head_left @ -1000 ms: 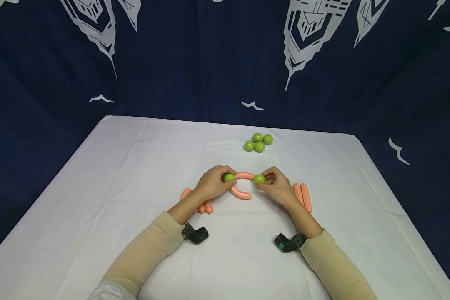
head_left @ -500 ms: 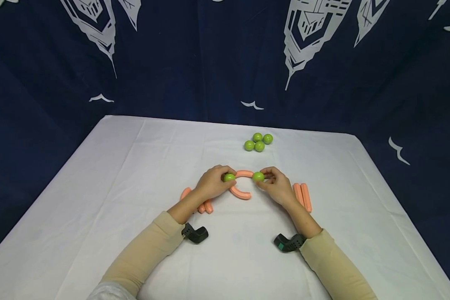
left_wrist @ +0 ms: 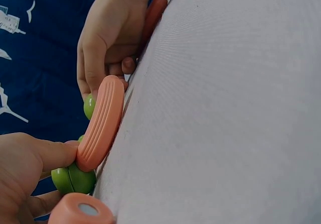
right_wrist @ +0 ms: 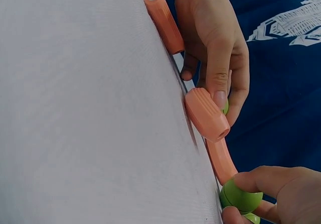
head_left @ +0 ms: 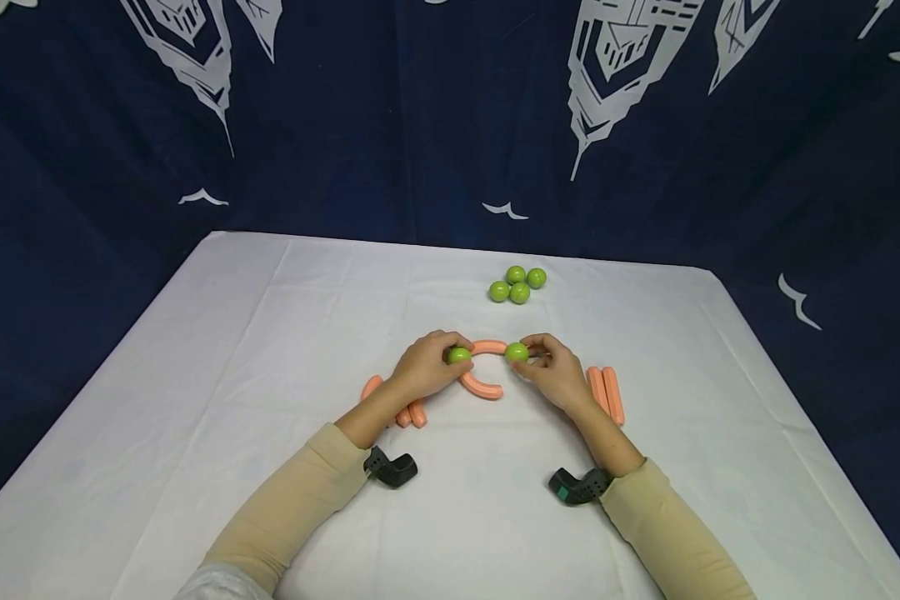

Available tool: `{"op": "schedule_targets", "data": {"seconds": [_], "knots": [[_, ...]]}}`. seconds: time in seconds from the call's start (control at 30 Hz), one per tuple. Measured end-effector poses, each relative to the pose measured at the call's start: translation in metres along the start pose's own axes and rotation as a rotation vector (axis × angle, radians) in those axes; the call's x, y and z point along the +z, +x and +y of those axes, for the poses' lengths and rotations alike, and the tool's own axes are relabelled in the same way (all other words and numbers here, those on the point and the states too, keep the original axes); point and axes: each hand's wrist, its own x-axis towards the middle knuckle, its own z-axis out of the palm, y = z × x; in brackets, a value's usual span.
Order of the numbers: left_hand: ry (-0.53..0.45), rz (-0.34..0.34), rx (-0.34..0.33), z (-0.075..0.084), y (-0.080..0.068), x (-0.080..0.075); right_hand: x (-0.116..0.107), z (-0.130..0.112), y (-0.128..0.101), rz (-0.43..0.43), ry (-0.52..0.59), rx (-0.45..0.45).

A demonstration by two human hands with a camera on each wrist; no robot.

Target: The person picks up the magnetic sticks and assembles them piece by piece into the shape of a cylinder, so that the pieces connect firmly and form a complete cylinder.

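Observation:
In the head view, my left hand [head_left: 429, 367] pinches a green ball [head_left: 459, 356] between thumb and fingers. A curved orange rod [head_left: 488, 347] arches from it to a second green ball [head_left: 517, 352], which my right hand [head_left: 558, 373] pinches. Another curved orange rod [head_left: 482, 387] runs from below the left ball towards the right, its far end free. This nearer rod [left_wrist: 103, 123] shows lengthwise grooves in the left wrist view. In the right wrist view, my right thumb and fingers grip the ball [right_wrist: 239, 196] close above the white cloth.
Several green balls [head_left: 519, 292] lie clustered farther back. Two straight orange rods [head_left: 605, 395] lie beside my right wrist; more orange rods [head_left: 417, 412] lie partly hidden under my left forearm. A dark blue printed curtain [head_left: 450, 125] hangs behind the white table [head_left: 330, 292].
My right hand's ball and the arched rod's right end have shifted slightly away from me and to the left. My left hand stays in place.

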Motion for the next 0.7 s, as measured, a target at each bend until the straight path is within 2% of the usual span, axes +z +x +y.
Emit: {"op": "schedule_targets", "data": {"seconds": [0.4,0.53,0.7], "knots": [[-0.006,0.005,0.016,-0.001,0.001,0.002,-0.008,-0.007,0.003,-0.022,-0.003,0.026],[-0.004,0.010,0.022,-0.001,0.000,0.001,-0.015,-0.012,0.008,-0.007,0.017,0.005],[-0.003,0.006,0.018,-0.001,0.000,0.000,-0.024,-0.018,0.022,0.020,-0.009,0.004]]}}
